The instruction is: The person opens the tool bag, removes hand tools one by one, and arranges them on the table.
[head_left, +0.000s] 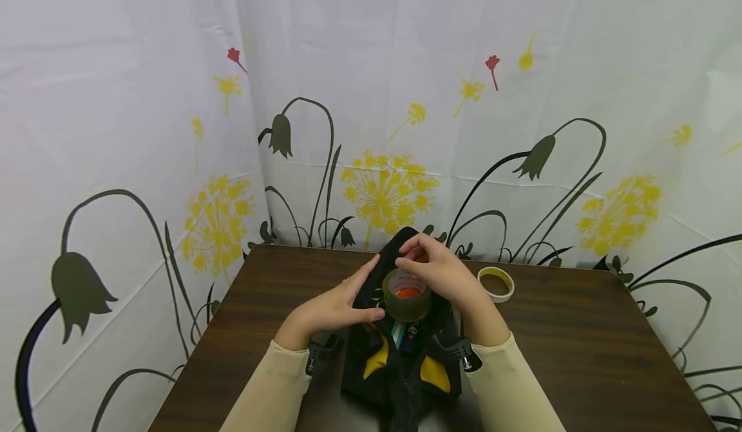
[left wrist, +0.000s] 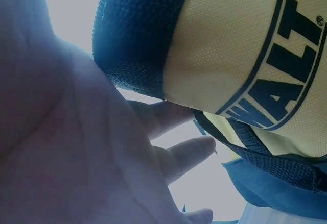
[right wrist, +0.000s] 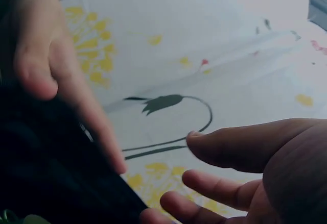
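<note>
A black and yellow tool bag point(head_left: 435, 373) stands in front of me, its top spread apart. In its mouth sits a roll of brownish packing tape point(head_left: 408, 308), and something orange shows through the core. Below the roll, a dark blue tube-like item point(head_left: 409, 338) pokes out. My left hand point(head_left: 333, 306) lies along the bag's left side with fingers straight and thumb toward the tape. Lettering ending in "WALT" shows on the bag's yellow panel point(left wrist: 230, 55) in the left wrist view. Just above the tape roll hovers my right hand point(head_left: 437, 271), thumb and fingers apart, holding nothing.
A narrow roll of tape with a yellow core point(head_left: 496, 284) lies on the brown table point(head_left: 556, 348), right of the bag. Behind the table hangs a white curtain point(head_left: 371, 46) printed with flowers.
</note>
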A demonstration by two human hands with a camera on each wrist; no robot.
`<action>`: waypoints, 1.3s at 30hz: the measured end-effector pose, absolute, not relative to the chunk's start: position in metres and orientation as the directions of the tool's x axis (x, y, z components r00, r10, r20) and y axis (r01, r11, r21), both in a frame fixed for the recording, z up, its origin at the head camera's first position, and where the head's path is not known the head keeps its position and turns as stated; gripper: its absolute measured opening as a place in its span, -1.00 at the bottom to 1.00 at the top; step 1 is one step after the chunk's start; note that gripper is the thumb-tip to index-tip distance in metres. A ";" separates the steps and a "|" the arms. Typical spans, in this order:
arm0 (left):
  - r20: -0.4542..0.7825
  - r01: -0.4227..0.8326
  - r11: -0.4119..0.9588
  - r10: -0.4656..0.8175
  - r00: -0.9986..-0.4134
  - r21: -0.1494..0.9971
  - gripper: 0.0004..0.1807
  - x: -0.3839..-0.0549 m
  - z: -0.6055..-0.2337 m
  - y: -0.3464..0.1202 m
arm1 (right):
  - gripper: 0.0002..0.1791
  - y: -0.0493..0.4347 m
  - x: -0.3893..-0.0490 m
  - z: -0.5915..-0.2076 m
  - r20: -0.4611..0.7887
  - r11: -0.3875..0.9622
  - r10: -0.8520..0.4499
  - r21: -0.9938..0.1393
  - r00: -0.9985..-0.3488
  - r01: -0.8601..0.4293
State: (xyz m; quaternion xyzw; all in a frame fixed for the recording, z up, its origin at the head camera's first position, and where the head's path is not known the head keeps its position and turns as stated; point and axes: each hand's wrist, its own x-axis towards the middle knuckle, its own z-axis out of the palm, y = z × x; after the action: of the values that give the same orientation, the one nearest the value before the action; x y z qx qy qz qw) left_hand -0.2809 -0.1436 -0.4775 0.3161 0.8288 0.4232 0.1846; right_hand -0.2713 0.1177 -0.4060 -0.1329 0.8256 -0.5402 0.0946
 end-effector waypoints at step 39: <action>-0.047 0.407 0.457 0.709 -0.704 0.791 0.14 -0.279 -0.478 -0.145 | -0.16 0.090 -0.308 -0.455 -0.232 0.887 -0.184 -0.459 -0.955 -0.059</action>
State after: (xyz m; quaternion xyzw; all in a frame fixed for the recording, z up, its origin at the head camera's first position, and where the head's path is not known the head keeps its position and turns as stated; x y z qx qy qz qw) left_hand -0.2794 -0.1452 -0.4780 0.3352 0.8324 0.3989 0.1889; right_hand -0.3079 0.0903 -0.4549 -0.0631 0.9617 -0.2297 0.1358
